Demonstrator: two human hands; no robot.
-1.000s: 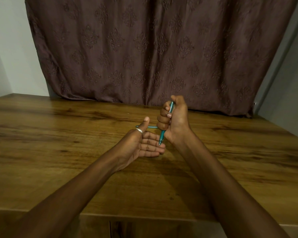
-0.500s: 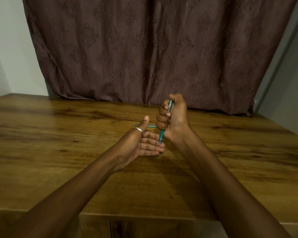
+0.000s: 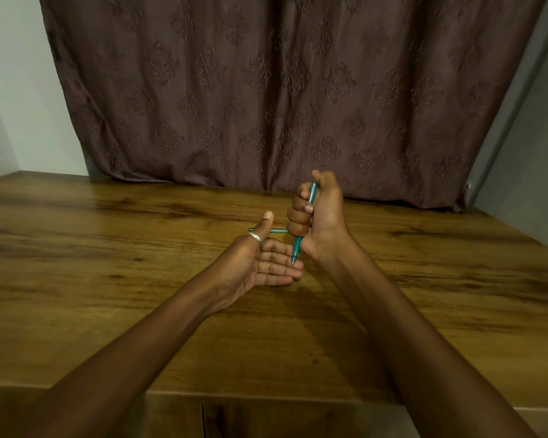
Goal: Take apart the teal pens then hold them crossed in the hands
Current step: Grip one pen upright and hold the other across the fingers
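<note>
"Teal, two pens of it in the head view. Where is the first?"

"In the right hand (image 3: 321,216). Its fingers are curled tight round the upright teal pen (image 3: 312,193), with the thumb over the top. The pen leans a little. Its upper part shows beside the thumb and its pointed end sticks out below the fist."

"Does that point touch the other hand?"

"It shows right over the fingertips of the left hand (image 3: 253,267), but I cannot tell whether it touches them."

"And how is the left hand?"

"Wide open, with the palm turned towards the right hand. The four fingers (image 3: 276,259) are straight and side by side, and the thumb is raised with a silver ring (image 3: 255,237) on it. It grips nothing."

"The other pen?"

"The second teal pen (image 3: 277,230) lies level, crosswise to the upright one. One end shows just left of the left thumb and the shaft passes behind that thumb. The other end is hidden behind the right hand's curled fingers. I cannot tell whether it rests on the wooden table (image 3: 108,279) or is held in the fist."

"What else is there?"

"Both bare forearms reach in from the near edge, over the table. Behind it a brown patterned curtain (image 3: 266,90) hangs down to the far edge, and there is pale wall (image 3: 10,90) beside it."
</note>
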